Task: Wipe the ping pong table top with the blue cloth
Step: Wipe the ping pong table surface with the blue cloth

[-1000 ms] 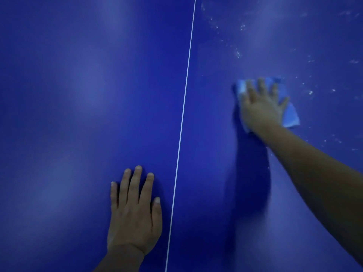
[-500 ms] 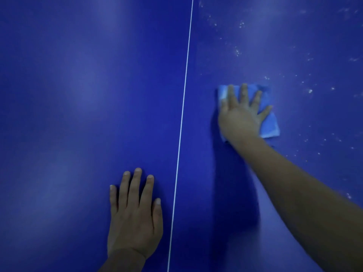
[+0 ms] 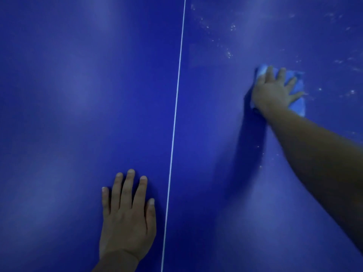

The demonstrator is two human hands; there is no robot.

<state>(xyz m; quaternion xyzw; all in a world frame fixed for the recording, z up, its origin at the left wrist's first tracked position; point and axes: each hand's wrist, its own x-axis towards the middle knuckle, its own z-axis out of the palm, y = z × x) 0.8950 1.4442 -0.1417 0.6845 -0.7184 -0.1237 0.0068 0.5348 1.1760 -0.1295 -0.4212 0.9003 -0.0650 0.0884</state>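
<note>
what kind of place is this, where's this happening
Probably a games or recreation room, though only the ping pong table top shows: a deep blue surface with a thin white centre line. White specks dot it near the blue cloth under the right hand.

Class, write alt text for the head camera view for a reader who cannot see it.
A person's right hand presses a blue cloth flat on a dark blue ping pong table top, amid white specks. The left hand lies flat beside the white centre line.
</note>
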